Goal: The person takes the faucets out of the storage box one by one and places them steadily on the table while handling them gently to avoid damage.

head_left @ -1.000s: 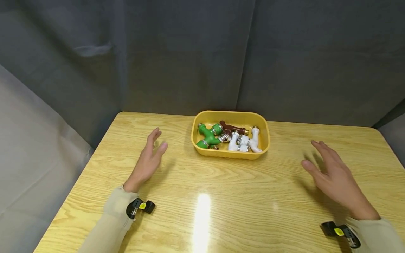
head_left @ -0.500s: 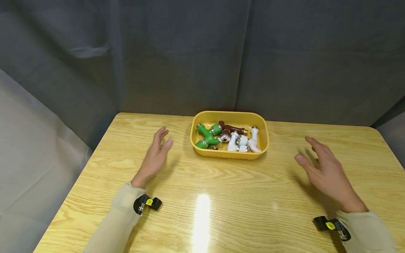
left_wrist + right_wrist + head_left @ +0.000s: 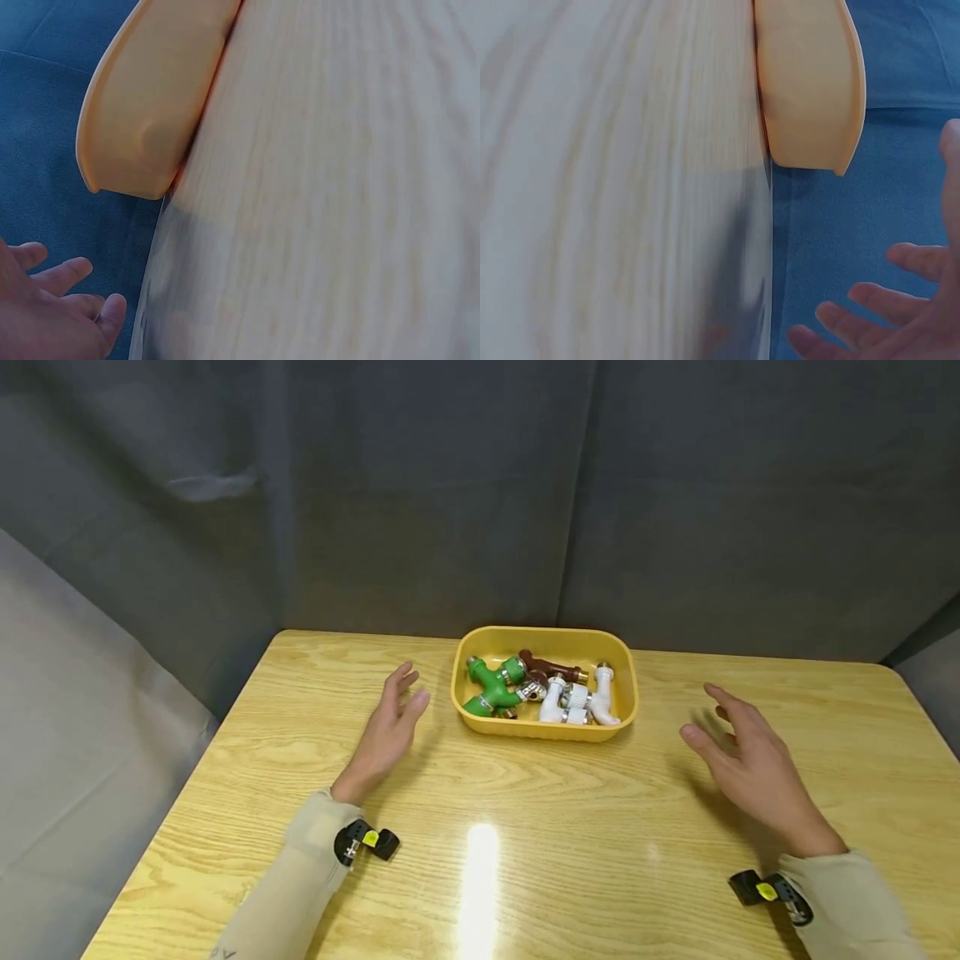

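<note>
A yellow plastic bin (image 3: 480, 724) stands at the back of the wooden table, holding several taps. At its left lies a green tap (image 3: 495, 687); behind the middle is a brown tap (image 3: 551, 667), and white taps (image 3: 602, 697) lie at the right. My left hand (image 3: 384, 735) hovers over the table to the left of the bin, fingers relaxed, holding nothing. To the bin's right, my right hand (image 3: 753, 768) is held the same way, apart from it. Both wrist views show only the bin's outer wall (image 3: 161, 97), with its contents hidden.
The wooden table (image 3: 585, 827) runs up to a dark grey curtain (image 3: 420, 510) right behind the bin. A pale cloth (image 3: 82, 760) hangs at the left. Each wrist carries a small black camera (image 3: 384, 843) on a strap.
Both hands have moved inward toward the bin, the left hand to the right and the right hand to the left. The bin and the taps have stayed in place.
</note>
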Demonstrator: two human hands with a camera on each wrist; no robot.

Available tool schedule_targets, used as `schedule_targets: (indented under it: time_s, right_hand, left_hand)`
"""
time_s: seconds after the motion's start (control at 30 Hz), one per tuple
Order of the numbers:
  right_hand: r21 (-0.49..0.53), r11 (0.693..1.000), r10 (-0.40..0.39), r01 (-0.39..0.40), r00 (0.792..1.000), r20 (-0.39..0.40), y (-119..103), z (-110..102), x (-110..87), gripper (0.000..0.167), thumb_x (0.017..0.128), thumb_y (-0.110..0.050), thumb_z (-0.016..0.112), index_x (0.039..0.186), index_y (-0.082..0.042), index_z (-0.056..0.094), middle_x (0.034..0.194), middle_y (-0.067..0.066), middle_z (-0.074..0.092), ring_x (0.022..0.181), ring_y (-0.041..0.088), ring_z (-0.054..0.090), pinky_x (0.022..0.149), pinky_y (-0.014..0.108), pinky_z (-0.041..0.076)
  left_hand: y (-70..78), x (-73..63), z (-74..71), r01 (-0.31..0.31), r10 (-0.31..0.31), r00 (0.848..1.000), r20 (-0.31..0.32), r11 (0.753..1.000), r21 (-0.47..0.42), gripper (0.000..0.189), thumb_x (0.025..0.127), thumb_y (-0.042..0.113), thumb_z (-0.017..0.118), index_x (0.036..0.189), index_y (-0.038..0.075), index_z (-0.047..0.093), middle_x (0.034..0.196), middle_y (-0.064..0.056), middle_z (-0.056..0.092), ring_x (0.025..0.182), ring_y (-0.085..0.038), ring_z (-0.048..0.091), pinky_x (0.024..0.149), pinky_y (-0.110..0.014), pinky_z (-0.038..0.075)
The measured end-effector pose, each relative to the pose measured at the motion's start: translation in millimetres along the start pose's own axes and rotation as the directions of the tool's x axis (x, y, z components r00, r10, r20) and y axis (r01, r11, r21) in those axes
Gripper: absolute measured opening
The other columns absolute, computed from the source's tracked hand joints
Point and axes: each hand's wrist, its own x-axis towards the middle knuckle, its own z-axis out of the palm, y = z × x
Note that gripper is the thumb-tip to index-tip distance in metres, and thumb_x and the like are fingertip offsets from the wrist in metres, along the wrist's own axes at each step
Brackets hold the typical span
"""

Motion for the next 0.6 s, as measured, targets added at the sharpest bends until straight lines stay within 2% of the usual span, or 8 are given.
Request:
schedule_targets:
  time_s: [0.13,0.43,0.6]
  right_hand:
    - [0.018,1.0,-0.01,0.01,1.0,0.001,-2,3,2.7,0.068,0.108,-0.039,0.051,0.165,-0.017,0.021,0.161,0.031,0.032,0.14,0.056,0.041,0.1,0.071,0.041]
    - [0.059,0.998,-0.011,0.011,1.0,-0.003,-9,10,12.1,0.068,0.108,-0.04,0.049,0.165,-0.014,0.022,0.165,0.028,0.03,0.141,0.056,0.041,0.102,0.071,0.041]
    - [0.088,0.996,-0.023,0.024,1.0,-0.009,-10,14,18.3,0.065,0.109,-0.037,0.048,0.164,-0.012,0.024,0.166,0.027,0.029,0.141,0.057,0.042,0.102,0.071,0.041]
  left_hand:
    - [0.5,2.2,2.3,0.002,-0.002,1.0,-0.007,1.0,-0.021,0.069,0.107,0.055,0.041,0.165,0.028,0.015,0.171,-0.009,0.027,0.153,-0.042,0.036,0.123,-0.06,0.031]
    - [3.4,9.6,13.8,-0.057,0.053,0.997,-0.051,0.995,-0.087,0.063,0.109,0.043,0.045,0.163,0.019,0.02,0.166,-0.015,0.034,0.155,-0.039,0.034,0.124,-0.059,0.03]
    - [6.3,14.0,19.5,-0.05,0.045,0.998,-0.053,0.995,-0.088,0.064,0.109,0.043,0.045,0.163,0.016,0.022,0.165,-0.014,0.036,0.156,-0.035,0.032,0.125,-0.057,0.03]
